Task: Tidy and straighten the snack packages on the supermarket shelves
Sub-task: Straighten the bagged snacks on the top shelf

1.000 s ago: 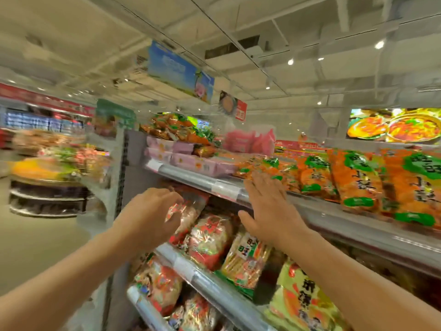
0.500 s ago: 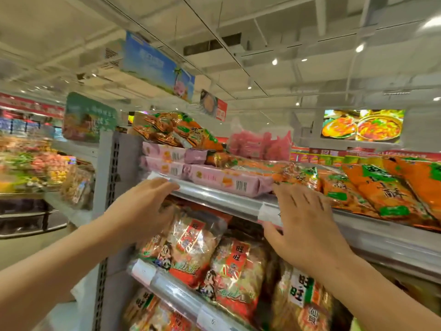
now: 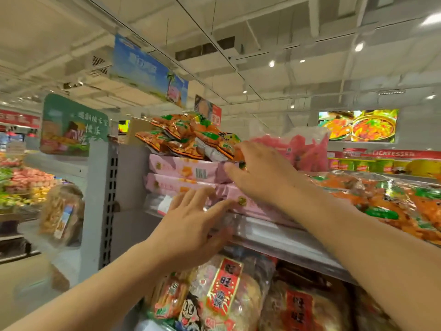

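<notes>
Two flat pink plastic snack packs [image 3: 181, 172] lie stacked on the top metal shelf [image 3: 274, 237]. Both hands have risen: left hand [image 3: 191, 230] fingers spread against the lower pack, right hand [image 3: 260, 173] at 1 o'clock, fingers loosely spread on the upper.

both forearms reach forward and up. the left hand [image 3: 191, 225] is spread flat, fingers straight. the right hand [image 3: 260, 175] sits higher, fingers extended leftward.

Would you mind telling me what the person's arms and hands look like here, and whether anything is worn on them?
Both forearms are bare as far as the frame shows: no sleeves are visible. The left hand and the right hand wear no gloves, and no watch, bracelet or ring shows. Motion blur softens the fingertips.
</notes>
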